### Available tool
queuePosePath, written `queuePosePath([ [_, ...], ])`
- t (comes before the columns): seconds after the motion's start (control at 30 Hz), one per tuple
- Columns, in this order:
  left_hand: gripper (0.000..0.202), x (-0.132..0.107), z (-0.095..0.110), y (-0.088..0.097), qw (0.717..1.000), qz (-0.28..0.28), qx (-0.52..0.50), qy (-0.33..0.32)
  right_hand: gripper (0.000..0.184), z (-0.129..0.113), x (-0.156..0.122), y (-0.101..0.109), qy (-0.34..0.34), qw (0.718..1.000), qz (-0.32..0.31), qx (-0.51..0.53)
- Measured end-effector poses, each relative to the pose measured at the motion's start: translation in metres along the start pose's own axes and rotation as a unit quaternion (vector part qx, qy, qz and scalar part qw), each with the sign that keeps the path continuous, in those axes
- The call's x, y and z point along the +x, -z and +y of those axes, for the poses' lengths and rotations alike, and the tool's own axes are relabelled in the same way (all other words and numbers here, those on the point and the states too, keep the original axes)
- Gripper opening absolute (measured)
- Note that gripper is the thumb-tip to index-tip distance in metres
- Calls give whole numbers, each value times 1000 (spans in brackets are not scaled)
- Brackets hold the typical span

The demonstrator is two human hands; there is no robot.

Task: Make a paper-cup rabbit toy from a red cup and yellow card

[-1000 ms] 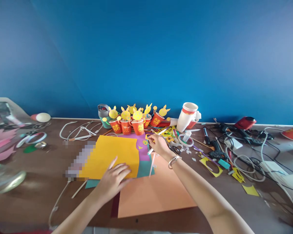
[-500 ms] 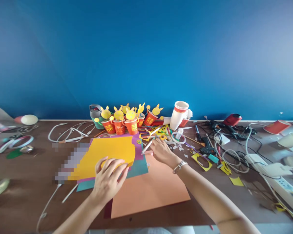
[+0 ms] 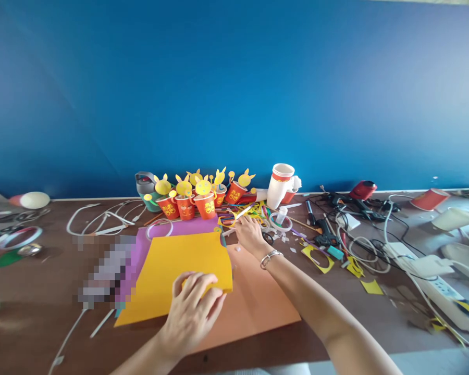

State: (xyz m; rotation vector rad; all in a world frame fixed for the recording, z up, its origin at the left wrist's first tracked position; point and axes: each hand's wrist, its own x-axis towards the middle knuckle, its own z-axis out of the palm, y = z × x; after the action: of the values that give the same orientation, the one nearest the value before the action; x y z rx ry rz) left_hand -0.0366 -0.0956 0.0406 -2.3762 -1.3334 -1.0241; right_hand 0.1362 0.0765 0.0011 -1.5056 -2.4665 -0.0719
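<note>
My left hand has its fingers bent over the right part of a yellow paper sheet, gripping it near its lower right edge, which curls up slightly. Beneath it lie a purple sheet and an orange sheet. My right hand, with a bracelet at the wrist, reaches past the sheets to a pile of coloured pencils and yellow scraps. Its fingers are closed and point down; what is in them is hidden. A white stick lies just beyond the fingertips.
Red paper cups with yellow paper figures stand at the back, near stacked white cups. To the right are a glue gun, tangled cables, yellow cut-outs and a power strip. A white cable lies left.
My left hand has drawn the yellow sheet right and toward me, over the teal sheet, baring more purple. My right hand stays by the pencil pile; the view has shifted slightly.
</note>
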Motion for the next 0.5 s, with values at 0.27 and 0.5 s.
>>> queuePosePath([
  [0.27, 12, 1, -2, -32, 987, -142, -24, -65, 23, 5, -8, 7, 30, 997, 34, 61],
  [0.5, 8, 10, 0, -50, 976, -190, -55, -90, 13, 45, -18, 41, 65, 969, 204, 124],
])
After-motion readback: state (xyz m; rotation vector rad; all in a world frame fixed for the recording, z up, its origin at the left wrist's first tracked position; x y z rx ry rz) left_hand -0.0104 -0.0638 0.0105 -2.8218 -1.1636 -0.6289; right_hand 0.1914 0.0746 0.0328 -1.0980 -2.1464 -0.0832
